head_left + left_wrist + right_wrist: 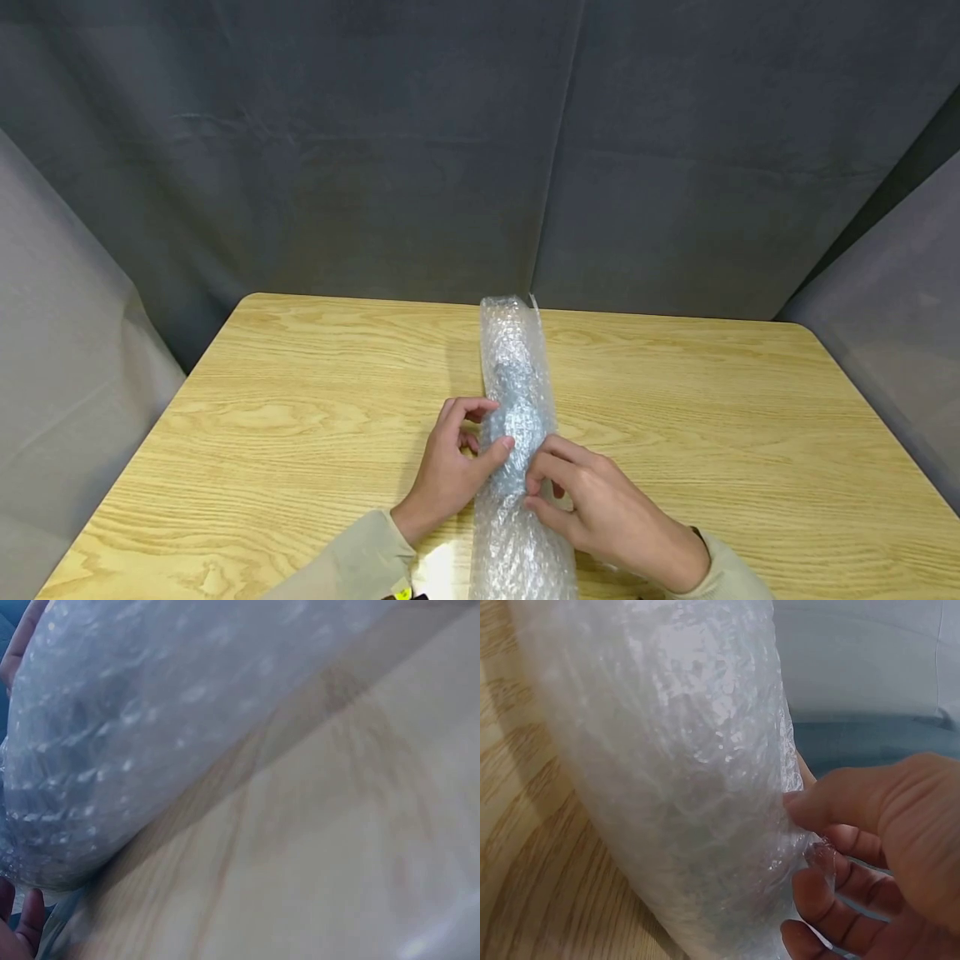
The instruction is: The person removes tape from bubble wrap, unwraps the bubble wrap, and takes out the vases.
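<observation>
A long roll of clear bubble wrap (517, 546) lies lengthwise on the table, around a bluish item whose kind is hidden by the wrap. My left hand (450, 467) is at the roll's left side, its thumb resting on top and its bent index finger touching the upper left edge. From the right, my right hand (600, 500) pinches the wrap's edge between thumb and fingers. In the right wrist view, a thin flap of film shows at the right hand's fingertips (814, 889). The left wrist view shows the bulging wrap close up.
The wooden table (300, 417) has a rounded far edge. A dark grey curtain (375, 167) hangs behind it, with pale grey cloth (67, 375) at the sides. A small yellow and black object (403, 594) pokes in at the bottom, by the left sleeve.
</observation>
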`<state>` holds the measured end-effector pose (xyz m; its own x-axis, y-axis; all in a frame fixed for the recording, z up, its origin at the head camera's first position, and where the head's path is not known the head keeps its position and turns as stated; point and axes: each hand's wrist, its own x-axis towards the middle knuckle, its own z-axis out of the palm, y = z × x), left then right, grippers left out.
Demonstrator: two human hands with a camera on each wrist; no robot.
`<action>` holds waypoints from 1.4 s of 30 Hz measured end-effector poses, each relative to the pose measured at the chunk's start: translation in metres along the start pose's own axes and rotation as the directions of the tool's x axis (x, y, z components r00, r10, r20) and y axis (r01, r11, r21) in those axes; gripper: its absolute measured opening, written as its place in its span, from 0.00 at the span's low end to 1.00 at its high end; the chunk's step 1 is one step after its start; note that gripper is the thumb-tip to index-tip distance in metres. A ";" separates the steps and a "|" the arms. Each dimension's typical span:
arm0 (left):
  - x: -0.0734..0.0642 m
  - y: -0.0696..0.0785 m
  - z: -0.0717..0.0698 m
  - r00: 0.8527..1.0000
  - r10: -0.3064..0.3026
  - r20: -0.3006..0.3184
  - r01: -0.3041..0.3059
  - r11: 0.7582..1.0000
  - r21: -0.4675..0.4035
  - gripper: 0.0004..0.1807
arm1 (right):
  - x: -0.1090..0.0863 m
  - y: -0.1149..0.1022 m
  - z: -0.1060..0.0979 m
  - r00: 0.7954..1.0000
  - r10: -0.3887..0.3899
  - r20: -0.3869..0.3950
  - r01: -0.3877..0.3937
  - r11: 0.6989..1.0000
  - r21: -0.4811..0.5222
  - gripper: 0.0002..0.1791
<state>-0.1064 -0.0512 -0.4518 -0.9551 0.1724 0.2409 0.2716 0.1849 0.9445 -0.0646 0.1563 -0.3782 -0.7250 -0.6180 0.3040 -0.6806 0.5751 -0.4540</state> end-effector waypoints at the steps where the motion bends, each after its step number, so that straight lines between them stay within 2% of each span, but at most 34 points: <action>1: 0.000 0.000 0.000 1.000 0.001 -0.001 -0.001 1.000 -0.001 0.22 | 0.000 0.000 0.000 1.000 0.003 -0.001 -0.003 1.000 -0.003 0.14; 18: 0.000 -0.001 0.000 1.000 -0.003 -0.008 0.003 1.000 -0.001 0.22 | 0.001 -0.004 0.000 0.998 0.051 -0.035 -0.052 0.998 -0.033 0.12; 26: 0.000 0.000 0.000 1.000 -0.009 -0.003 0.009 1.000 -0.008 0.22 | 0.001 -0.007 -0.001 0.997 0.059 -0.041 -0.062 0.994 -0.090 0.08; 42: 0.000 -0.001 0.000 1.000 -0.002 -0.004 0.002 1.000 -0.008 0.23 | 0.002 -0.012 -0.004 0.989 0.147 -0.029 -0.149 0.985 -0.089 0.07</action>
<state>-0.1068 -0.0509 -0.4525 -0.9561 0.1679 0.2403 0.2691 0.1773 0.9467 -0.0582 0.1505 -0.3690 -0.8200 -0.5109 0.2581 -0.5715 0.7060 -0.4183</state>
